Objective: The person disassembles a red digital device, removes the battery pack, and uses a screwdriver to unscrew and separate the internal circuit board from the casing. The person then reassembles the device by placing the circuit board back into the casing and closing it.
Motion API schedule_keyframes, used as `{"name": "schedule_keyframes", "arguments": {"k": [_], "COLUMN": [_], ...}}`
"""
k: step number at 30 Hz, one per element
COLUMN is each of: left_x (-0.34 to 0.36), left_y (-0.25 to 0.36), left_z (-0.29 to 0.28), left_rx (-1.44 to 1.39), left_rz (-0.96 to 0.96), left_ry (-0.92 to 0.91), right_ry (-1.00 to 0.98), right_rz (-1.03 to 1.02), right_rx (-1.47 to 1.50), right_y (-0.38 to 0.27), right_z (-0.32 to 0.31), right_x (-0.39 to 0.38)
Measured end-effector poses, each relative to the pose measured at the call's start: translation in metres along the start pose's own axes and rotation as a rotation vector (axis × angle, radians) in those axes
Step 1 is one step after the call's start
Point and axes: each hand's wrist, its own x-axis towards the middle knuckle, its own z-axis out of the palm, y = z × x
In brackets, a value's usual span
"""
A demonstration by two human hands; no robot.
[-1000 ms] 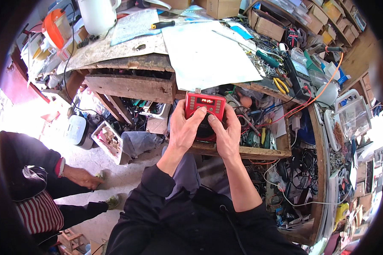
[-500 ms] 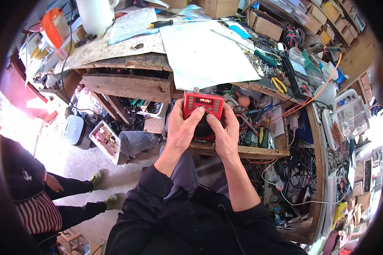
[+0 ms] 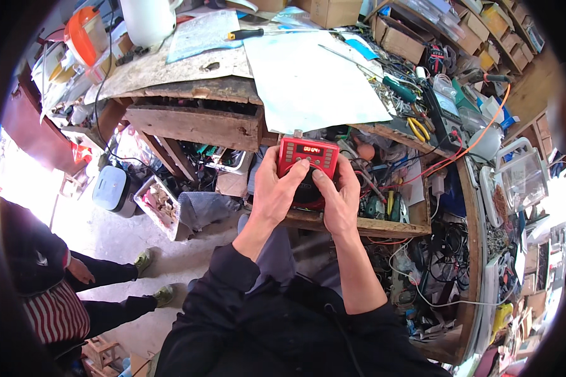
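Between my two hands is a small red portable radio (image 3: 327, 156), with a lit display, rows of small buttons and a round black speaker below. My left hand (image 3: 277, 188) grips its left side, thumb on the front near the buttons. On the other side my right hand (image 3: 339, 198) wraps round the edge, its thumb lying over the front by the speaker. Both hands hide parts of the radio's sides. It is held above an open wooden drawer (image 3: 383, 227) crammed with tools and wires.
A white sheet (image 3: 317, 81) covers the bench middle. Yellow-handled pliers (image 3: 417, 129), a green-handled screwdriver (image 3: 399, 89) and a meter (image 3: 443, 110) lie to the right. A person (image 3: 50, 270) stands at the left, near a box of scraps (image 3: 158, 207). Cables fill the lower right shelf.
The characters on the radio's display have changed. The radio and both hands sit slightly farther right in the picture, as does the bench. My grip stays the same.
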Motion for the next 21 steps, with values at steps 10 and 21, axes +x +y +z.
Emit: {"name": "schedule_keyframes", "arguments": {"k": [10, 21], "left_x": [0.0026, 0.0029], "left_y": [-0.0051, -0.0077], "left_z": [-0.0023, -0.0068], "left_rx": [-0.006, -0.021], "left_rz": [0.013, 0.036], "left_ry": [0.006, -0.036], "right_ry": [-0.003, -0.004], "right_rz": [-0.025, -0.021], "right_rx": [-0.016, -0.016], "right_y": [-0.0007, -0.0031], "right_z": [-0.0009, -0.0011], "right_x": [0.0015, 0.0009]}}
